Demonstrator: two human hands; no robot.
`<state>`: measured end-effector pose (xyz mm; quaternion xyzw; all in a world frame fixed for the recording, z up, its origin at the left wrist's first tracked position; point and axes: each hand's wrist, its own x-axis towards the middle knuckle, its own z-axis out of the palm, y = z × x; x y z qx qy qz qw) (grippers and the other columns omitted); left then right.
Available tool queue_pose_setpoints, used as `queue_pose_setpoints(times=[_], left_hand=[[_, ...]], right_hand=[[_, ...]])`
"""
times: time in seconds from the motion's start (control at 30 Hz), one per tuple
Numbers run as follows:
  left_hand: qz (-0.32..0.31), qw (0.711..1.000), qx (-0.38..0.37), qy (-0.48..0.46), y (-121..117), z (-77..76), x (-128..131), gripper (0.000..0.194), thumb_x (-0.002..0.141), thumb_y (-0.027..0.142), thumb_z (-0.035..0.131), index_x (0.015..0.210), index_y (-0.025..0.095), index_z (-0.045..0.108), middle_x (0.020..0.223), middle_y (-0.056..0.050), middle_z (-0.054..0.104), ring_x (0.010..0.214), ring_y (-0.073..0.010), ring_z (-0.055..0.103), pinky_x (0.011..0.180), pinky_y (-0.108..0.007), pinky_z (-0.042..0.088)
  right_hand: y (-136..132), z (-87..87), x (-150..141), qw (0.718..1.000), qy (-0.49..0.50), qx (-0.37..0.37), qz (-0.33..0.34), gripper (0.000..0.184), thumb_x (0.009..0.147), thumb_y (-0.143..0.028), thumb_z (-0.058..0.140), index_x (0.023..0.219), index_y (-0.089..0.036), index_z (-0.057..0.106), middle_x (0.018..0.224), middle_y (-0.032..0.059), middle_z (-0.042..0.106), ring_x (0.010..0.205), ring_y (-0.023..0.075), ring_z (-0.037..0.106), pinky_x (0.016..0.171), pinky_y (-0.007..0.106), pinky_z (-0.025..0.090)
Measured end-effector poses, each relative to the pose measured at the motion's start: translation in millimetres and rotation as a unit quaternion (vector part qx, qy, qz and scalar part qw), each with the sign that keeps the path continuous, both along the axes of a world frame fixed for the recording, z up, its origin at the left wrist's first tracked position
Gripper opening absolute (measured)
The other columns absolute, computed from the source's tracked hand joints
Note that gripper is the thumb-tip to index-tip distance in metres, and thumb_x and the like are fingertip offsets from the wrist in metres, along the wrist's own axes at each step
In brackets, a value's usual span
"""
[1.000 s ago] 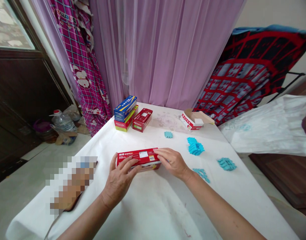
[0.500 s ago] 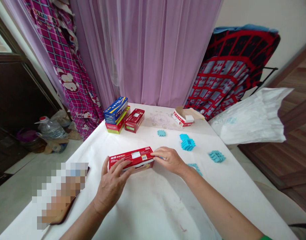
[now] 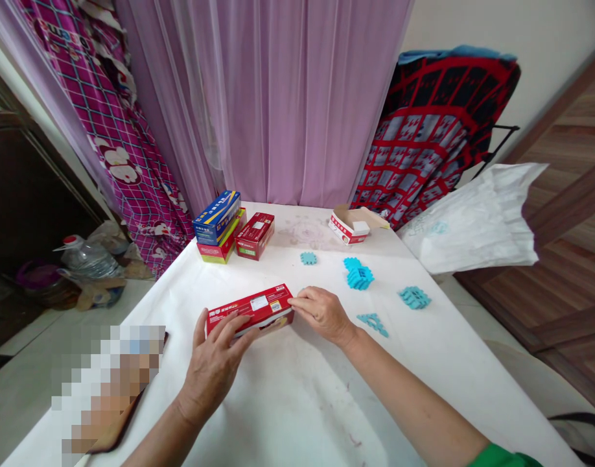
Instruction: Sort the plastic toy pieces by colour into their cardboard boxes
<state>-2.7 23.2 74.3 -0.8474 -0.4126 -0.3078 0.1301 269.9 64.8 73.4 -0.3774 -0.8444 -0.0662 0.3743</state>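
Note:
A long red carton [image 3: 251,307] lies on the white table [image 3: 297,402] in front of me. My left hand [image 3: 214,360] grips its left end, thumb behind and fingers laid along the front. My right hand [image 3: 321,312] pinches the carton's right end with closed fingers. Both hands hold the carton just above or on the cloth; I cannot tell which.
At the back left a blue box [image 3: 216,216] is stacked on a red and yellow box, with another red box [image 3: 255,235] beside it. An opened red and white carton [image 3: 350,227] sits at the back. Several turquoise foam pieces [image 3: 359,275] lie to the right. A blurred-out object [image 3: 107,383] rests at the left edge.
My view has swung right and the carton's right end has lifted slightly toward me. My right hand has slid from the carton's top to its right end.

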Motion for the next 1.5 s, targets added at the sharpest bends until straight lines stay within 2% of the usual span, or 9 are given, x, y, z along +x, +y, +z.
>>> queue_pose_setpoints(times=[0.17, 0.4, 0.57, 0.77, 0.87, 1.03, 1.2, 1.33, 1.5], left_hand=[[-0.004, 1.0, -0.001, 0.015, 1.2, 1.6, -1.1, 0.03, 0.095, 0.019, 0.047, 0.108, 0.035, 0.068, 0.113, 0.0, 0.072, 0.103, -0.018, 0.066, 0.121, -0.052, 0.009], [-0.012, 1.0, 0.018, 0.019, 7.8, 2.4, -3.7, 0.029, 0.096, 0.021, 0.047, 0.116, 0.027, 0.066, 0.109, -0.002, 0.073, 0.099, -0.0152, 0.066, 0.119, -0.039, 0.018], [-0.029, 0.998, 0.046, 0.014, 5.6, -2.2, -4.7, 0.03, 0.095, 0.019, 0.049, 0.119, 0.025, 0.065, 0.115, -0.001, 0.073, 0.109, -0.0167, 0.064, 0.117, -0.037, 0.023], [-0.009, 1.0, 0.027, 0.004, 4.6, -1.6, 0.5, 0.028, 0.096, 0.021, 0.047, 0.115, 0.028, 0.066, 0.113, 0.001, 0.074, 0.105, -0.015, 0.066, 0.114, -0.036, 0.025], [-0.004, 1.0, 0.015, 0.007, 3.6, -1.7, -2.3, 0.028, 0.097, 0.024, 0.046, 0.117, 0.029, 0.065, 0.118, 0.0, 0.072, 0.109, -0.0159, 0.065, 0.116, -0.039, 0.023], [0.025, 0.999, 0.006, 0.038, 2.0, -2.1, -21.2, 0.032, 0.095, 0.033, 0.052, 0.125, 0.03, 0.061, 0.129, -0.004, 0.067, 0.119, -0.0225, 0.061, 0.118, -0.048, 0.017], [0.02, 0.999, 0.0, 0.031, 1.5, -4.6, -27.9, 0.032, 0.094, 0.03, 0.053, 0.124, 0.034, 0.062, 0.127, -0.001, 0.069, 0.121, -0.022, 0.061, 0.12, -0.051, 0.013], [0.011, 1.0, 0.013, 0.015, 2.5, -11.5, -25.1, 0.03, 0.094, 0.027, 0.054, 0.121, 0.033, 0.065, 0.123, 0.001, 0.07, 0.119, -0.0211, 0.063, 0.122, -0.05, 0.012], [-0.009, 1.0, 0.017, 0.007, 5.1, -16.1, -24.7, 0.029, 0.094, 0.022, 0.053, 0.117, 0.031, 0.067, 0.12, 0.002, 0.072, 0.117, -0.0193, 0.064, 0.122, -0.049, 0.011]], right_hand=[[1.2, 1.3, -2.6, 1.0, -0.005, 0.005, -0.009, 0.016, 0.094, -0.022, 0.058, 0.098, -0.023, 0.074, 0.085, 0.0038, 0.067, 0.077, 0.014, 0.061, 0.068, 0.024, 0.049], [-5.2, -5.8, -0.6, 0.999, -0.039, 0.019, 0.002, 0.021, 0.094, -0.018, 0.054, 0.105, -0.022, 0.07, 0.106, 0.0074, 0.07, 0.091, 0.0174, 0.064, 0.079, 0.031, 0.053], [-5.4, 3.4, -3.3, 0.999, -0.053, 0.008, 0.008, 0.019, 0.09, -0.016, 0.054, 0.1, -0.022, 0.071, 0.111, 0.0083, 0.07, 0.094, 0.0195, 0.064, 0.079, 0.033, 0.051], [-5.8, 17.9, -33.3, 0.991, -0.124, -0.036, 0.023, 0.036, 0.09, -0.03, 0.061, 0.124, -0.019, 0.062, 0.134, 0.0131, 0.061, 0.122, 0.026, 0.054, 0.098, 0.042, 0.045], [-6.3, 12.8, -42.2, 0.984, -0.169, -0.045, 0.019, 0.036, 0.091, -0.031, 0.063, 0.125, -0.021, 0.062, 0.133, 0.0119, 0.062, 0.122, 0.0263, 0.054, 0.096, 0.042, 0.044], [-6.0, 1.0, -41.9, 0.988, -0.152, -0.015, 0.007, 0.038, 0.088, -0.028, 0.067, 0.125, -0.021, 0.062, 0.126, 0.011, 0.065, 0.117, 0.0263, 0.056, 0.093, 0.043, 0.045], [-8.9, -1.0, -47.2, 0.989, -0.146, 0.021, 0.007, 0.043, 0.086, -0.034, 0.07, 0.127, -0.024, 0.062, 0.126, 0.0106, 0.065, 0.115, 0.0272, 0.056, 0.092, 0.043, 0.046], [-12.0, -7.6, -53.1, 0.992, -0.115, 0.043, -0.007, 0.031, 0.09, -0.03, 0.066, 0.121, -0.029, 0.066, 0.124, 0.0082, 0.067, 0.115, 0.0258, 0.056, 0.093, 0.042, 0.045], [-12.7, -19.8, -57.7, 0.995, -0.079, 0.064, -0.005, 0.024, 0.095, -0.022, 0.057, 0.116, -0.026, 0.068, 0.119, 0.0054, 0.071, 0.116, 0.0226, 0.057, 0.098, 0.043, 0.041]])
